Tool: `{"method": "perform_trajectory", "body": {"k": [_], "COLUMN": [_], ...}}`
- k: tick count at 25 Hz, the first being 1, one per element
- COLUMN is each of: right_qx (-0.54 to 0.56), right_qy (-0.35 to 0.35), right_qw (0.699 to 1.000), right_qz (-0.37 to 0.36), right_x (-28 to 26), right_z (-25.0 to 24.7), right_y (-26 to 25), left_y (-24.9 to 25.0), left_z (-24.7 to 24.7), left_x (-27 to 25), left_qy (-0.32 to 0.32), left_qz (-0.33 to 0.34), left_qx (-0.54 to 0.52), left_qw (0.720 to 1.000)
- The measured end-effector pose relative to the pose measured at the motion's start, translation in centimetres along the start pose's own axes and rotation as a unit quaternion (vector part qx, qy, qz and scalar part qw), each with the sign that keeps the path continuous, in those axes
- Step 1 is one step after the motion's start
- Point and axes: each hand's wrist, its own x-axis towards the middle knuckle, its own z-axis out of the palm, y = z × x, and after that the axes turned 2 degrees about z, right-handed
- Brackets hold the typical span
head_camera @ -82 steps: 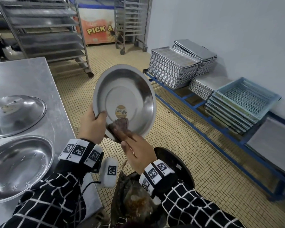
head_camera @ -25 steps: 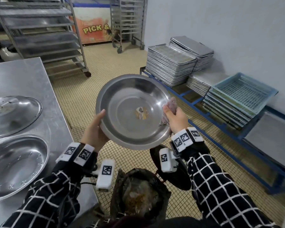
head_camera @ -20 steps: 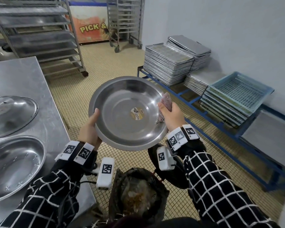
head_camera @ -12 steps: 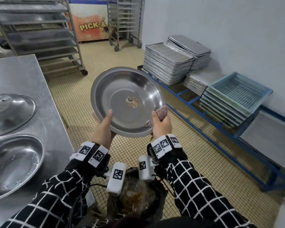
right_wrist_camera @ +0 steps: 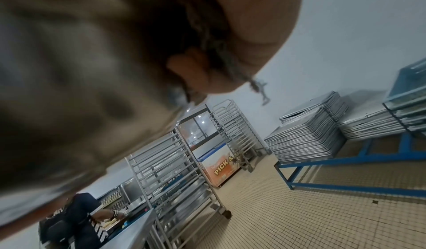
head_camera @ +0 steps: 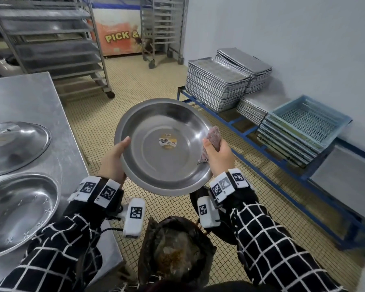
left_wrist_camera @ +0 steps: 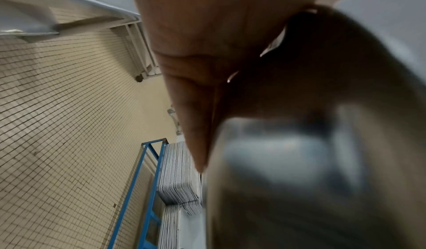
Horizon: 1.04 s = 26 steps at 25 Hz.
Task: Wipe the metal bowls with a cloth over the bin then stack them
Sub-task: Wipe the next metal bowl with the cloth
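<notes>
Far over at nine o'clock the steel table (head_camera: pixel 40 106) carries two metal bowls: one upturned bowl (head_camera: pixel 15 144) further back and one open bowl (head_camera: pixel 17 209) nearer, close together at the table's left side. Next along, the left hand (head_camera: pixel 114 163) grips the rim of the held bowl (head_camera: pixel 162 146) at its nine o'clock edge, thumb lying over the lip and fingers hidden beneath. That bowl sits tilted toward the person, hollow side up, with a round sticker (head_camera: pixel 167 141) in its centre. Directly below it, at six o'clock, the dark lined bin (head_camera: pixel 173 249) stands on the tiled floor with brown refuse inside. At the bowl's three o'clock edge the right hand (head_camera: pixel 218 154) is closed around a pinkish cloth (head_camera: pixel 213 138), pressing it against the inner wall near the rim. Further right, stacked metal trays (head_camera: pixel 217 85) and a pale blue crate (head_camera: pixel 310 121) rest on a low blue rack (head_camera: pixel 282 165) along the wall.
</notes>
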Motion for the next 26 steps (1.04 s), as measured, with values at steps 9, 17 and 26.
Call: {"method": "perform_trajectory", "body": {"k": [9, 17, 26], "right_qx": [0.103, -0.028, 0.123], "right_qy": [0.072, -0.076, 0.039], "right_qw": [0.992, 0.996, 0.991], "right_qz": [0.027, -0.032, 0.031], "right_x": [-0.6, 0.9, -1.1], "right_z": [2.0, -2.5, 1.2], "right_y": [-1.5, -3.4, -2.6], "left_y": [-3.0, 0.7, -0.5], "left_z": [3.5, -1.6, 3.3], "left_x": [-0.8, 1.9, 0.6], "left_qy": [-0.080, -0.100, 0.032], "left_qz": [0.004, -0.003, 0.090], "left_qx": [0.170, 0.024, 0.138], "left_qw": [0.982, 0.995, 0.986]}}
